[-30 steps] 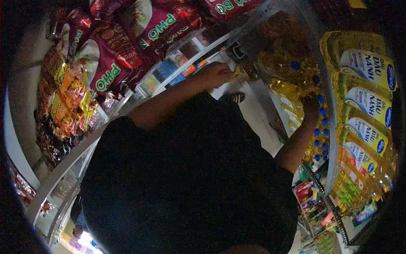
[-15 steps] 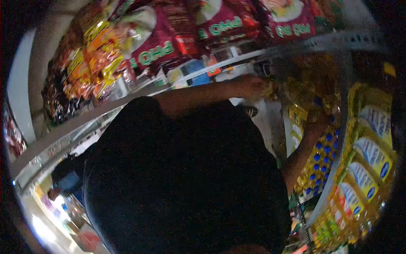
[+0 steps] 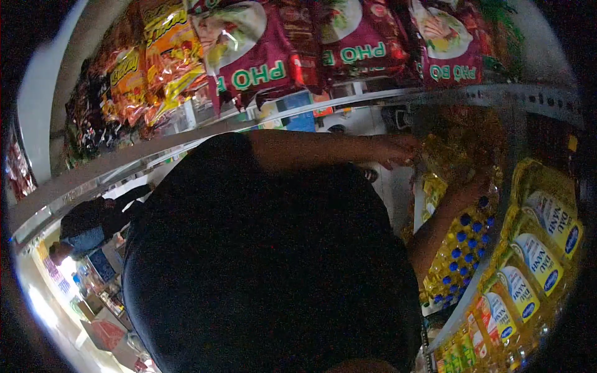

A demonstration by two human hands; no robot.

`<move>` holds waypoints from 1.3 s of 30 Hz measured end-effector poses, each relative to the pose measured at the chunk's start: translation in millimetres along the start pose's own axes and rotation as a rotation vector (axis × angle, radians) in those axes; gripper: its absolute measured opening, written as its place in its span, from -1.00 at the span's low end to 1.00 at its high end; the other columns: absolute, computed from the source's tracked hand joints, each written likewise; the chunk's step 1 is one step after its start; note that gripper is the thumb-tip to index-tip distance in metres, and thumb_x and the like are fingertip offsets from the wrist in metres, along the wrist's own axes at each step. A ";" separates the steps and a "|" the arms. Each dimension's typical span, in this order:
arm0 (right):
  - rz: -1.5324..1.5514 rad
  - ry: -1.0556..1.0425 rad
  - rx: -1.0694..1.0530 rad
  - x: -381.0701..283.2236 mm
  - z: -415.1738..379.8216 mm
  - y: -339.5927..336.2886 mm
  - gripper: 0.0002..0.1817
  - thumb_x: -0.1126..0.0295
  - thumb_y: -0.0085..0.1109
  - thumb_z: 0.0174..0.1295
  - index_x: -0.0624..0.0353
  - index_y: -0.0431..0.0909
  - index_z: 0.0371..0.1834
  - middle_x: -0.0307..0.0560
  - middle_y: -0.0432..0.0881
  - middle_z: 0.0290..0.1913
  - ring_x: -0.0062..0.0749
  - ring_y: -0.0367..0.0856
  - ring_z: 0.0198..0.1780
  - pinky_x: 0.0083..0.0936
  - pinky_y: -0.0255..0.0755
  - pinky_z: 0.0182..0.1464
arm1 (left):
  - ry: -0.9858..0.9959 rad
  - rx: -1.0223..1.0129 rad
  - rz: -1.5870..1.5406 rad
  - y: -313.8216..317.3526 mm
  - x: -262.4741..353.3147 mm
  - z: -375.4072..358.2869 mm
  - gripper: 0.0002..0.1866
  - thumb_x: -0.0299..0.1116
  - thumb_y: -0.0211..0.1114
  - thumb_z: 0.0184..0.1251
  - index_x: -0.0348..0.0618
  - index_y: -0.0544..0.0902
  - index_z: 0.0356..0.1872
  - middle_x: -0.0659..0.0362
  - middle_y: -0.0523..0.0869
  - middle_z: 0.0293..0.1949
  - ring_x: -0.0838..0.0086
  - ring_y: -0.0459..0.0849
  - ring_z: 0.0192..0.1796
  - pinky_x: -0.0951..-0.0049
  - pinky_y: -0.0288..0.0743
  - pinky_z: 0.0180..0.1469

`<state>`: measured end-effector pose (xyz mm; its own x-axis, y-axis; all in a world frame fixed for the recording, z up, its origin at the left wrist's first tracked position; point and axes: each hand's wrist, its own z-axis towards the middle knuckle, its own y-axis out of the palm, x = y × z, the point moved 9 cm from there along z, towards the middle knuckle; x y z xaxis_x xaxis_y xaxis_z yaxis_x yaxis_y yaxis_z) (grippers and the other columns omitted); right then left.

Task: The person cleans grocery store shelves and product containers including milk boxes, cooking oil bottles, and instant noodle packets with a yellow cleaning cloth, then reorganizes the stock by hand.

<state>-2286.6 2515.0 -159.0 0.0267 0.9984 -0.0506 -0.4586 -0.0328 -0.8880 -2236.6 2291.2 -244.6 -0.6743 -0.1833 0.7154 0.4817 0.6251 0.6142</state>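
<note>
So on my remote feed I'm seeing the left hand (image 3: 398, 150) hanging at the left edge of a dim stack of bottles, fingers loosely spread and gripping nothing. The right hand (image 3: 474, 185) is sitting at the far end of the blue-capped oil bottles (image 3: 461, 252), too dark for me to tell if it's grasping one. Purple noodle packs (image 3: 258, 78) are lining the far left, labelled oil bottles (image 3: 538, 261) the near right.
</note>
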 end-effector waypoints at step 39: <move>0.126 0.389 -0.318 49.5 -6.0 57.1 -0.41 -0.15 -0.10 0.13 0.03 0.42 0.07 0.08 0.47 0.05 -0.05 0.42 0.08 -0.19 0.25 0.13 | 0.126 0.261 -0.518 9.9 156.9 -60.2 -0.47 0.16 0.05 0.20 -0.03 0.39 0.01 0.14 0.55 -0.25 0.30 0.56 -0.19 0.24 0.40 -0.19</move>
<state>-2306.2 2562.3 -215.0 0.3443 0.8965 -0.2789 -0.1890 -0.2248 -0.9559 -2304.0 2222.9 -106.2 -0.7057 -0.5931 0.3876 -0.0571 0.5929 0.8032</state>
